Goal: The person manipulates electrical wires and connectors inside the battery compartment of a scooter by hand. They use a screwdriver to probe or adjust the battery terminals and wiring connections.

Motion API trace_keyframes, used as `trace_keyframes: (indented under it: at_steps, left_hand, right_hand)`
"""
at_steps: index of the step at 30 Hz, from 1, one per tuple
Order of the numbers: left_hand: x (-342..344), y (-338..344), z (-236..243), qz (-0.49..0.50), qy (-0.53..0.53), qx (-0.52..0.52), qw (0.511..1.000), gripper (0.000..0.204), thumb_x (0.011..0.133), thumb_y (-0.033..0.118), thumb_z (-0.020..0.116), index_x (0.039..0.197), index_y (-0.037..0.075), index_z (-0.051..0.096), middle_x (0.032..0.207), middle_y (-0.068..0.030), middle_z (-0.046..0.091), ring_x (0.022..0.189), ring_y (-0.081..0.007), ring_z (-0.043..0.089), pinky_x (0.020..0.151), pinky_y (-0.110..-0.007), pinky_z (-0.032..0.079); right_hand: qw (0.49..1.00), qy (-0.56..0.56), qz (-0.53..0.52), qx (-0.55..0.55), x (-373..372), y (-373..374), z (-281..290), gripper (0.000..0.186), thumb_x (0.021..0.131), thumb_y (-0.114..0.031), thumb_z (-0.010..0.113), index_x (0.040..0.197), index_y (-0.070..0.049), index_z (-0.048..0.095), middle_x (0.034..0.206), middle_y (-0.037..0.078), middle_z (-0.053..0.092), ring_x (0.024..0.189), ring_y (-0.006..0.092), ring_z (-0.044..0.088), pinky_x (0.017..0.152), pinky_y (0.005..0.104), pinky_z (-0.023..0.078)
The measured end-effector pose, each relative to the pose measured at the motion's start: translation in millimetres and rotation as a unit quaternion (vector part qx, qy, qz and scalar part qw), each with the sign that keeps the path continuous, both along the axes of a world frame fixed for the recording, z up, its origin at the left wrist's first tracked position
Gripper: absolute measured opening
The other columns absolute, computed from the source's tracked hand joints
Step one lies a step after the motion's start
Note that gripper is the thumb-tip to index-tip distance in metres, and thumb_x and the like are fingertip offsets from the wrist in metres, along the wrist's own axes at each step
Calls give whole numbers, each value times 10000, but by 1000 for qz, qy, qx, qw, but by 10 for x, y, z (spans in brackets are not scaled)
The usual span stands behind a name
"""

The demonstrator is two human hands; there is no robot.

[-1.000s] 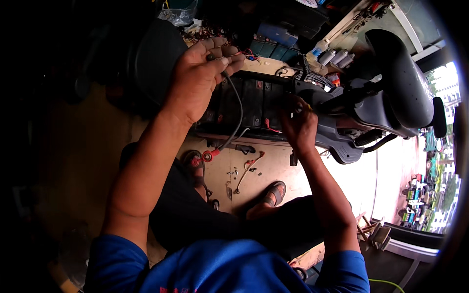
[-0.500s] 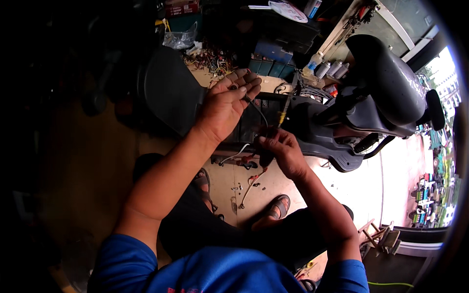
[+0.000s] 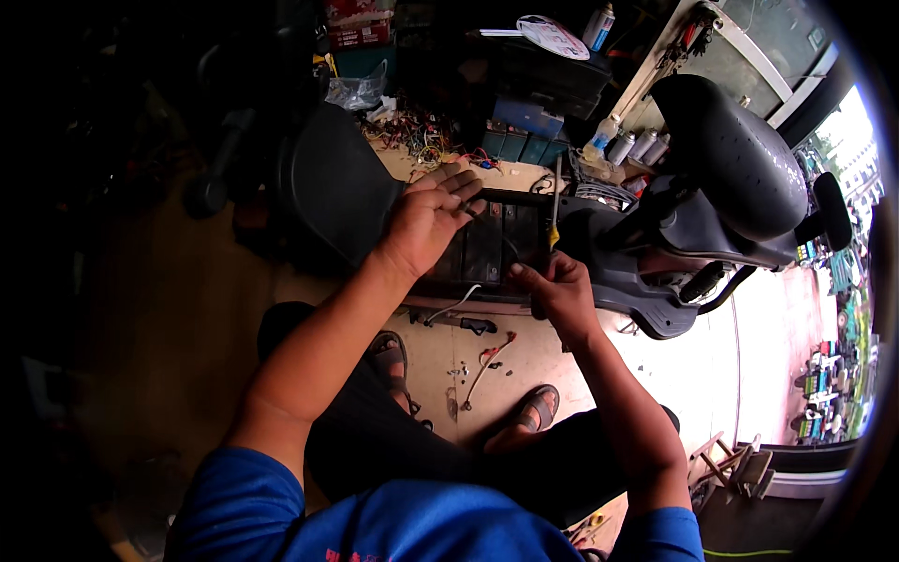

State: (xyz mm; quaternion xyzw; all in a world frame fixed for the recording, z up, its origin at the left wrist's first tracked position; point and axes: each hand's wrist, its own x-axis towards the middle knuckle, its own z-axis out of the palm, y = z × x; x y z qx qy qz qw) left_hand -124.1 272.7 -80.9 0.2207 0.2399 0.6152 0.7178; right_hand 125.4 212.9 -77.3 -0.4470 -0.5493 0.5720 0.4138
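Palm up, my left hand (image 3: pixel 429 214) is over the near end of an open battery bay, its fingertips partly bent round a dark cable end (image 3: pixel 472 213). The cable's middle is hard to trace against the black batteries (image 3: pixel 482 245); a short curved stretch shows near my right hand (image 3: pixel 562 286). That hand is closed round a long thin tool (image 3: pixel 554 229) with a yellow section, its shaft pointing away from me. The tool's kind is not clear. A white wire (image 3: pixel 456 305) hangs over the bay's near edge.
The bay belongs to a scooter with a black seat (image 3: pixel 337 183) at left and a dark front body (image 3: pixel 740 169) at right. On the floor lie a pale cable with red ends (image 3: pixel 489 370) and small parts. Behind are tangled wires (image 3: pixel 421 131), spray cans (image 3: pixel 644 143) and a bottle (image 3: pixel 601 136).
Both hands have shifted slightly, the right one to the right along with the tool. More of the batteries shows between them. The cable stretch between the hands is now less visible.
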Motion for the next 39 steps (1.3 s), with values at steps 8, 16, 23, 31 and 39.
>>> trace_keyframes:
  at_steps: [8,16,23,31,39]
  left_hand:
    - [-217,-53,-319,170,272,-246,915,493,938,49,609,1431,26,589,1399,-111,645,1337,-271,548,1145,-488,387]
    - [-271,-162,-358,205,316,-164,912,475,929,48,622,1403,21,616,1371,-116,659,1254,-234,586,1065,-434,445]
    - [-122,-429,-93,145,360,-100,916,193,1007,133,660,1176,46,693,969,-5,715,829,-115,686,737,-275,527]
    - [676,-1169,-876,-423,496,-5,758,221,918,177,779,1068,15,775,891,-34,753,752,-85,681,659,-270,544]
    - [727,-1337,-3233,-381,787,197,444,189,832,53,716,1018,51,748,988,-210,760,993,-428,724,874,-515,582]
  right_hand:
    - [862,-349,37,366,-66,153,-543,27,868,-47,726,871,-47,699,859,159,677,801,396,692,690,452,575]
    - [829,-440,64,341,-178,248,-935,52,896,-152,735,900,-100,734,896,139,699,817,386,704,672,462,567]
    - [898,-331,-36,287,205,333,48,177,908,-194,781,887,-34,708,743,148,692,595,312,616,608,397,519]
    - [954,-251,-63,152,587,-175,881,207,914,-117,771,990,53,682,720,7,596,697,54,489,633,278,457]
    - [959,-245,-87,116,700,-261,747,421,891,-87,850,1257,49,694,998,44,762,934,57,665,852,261,556]
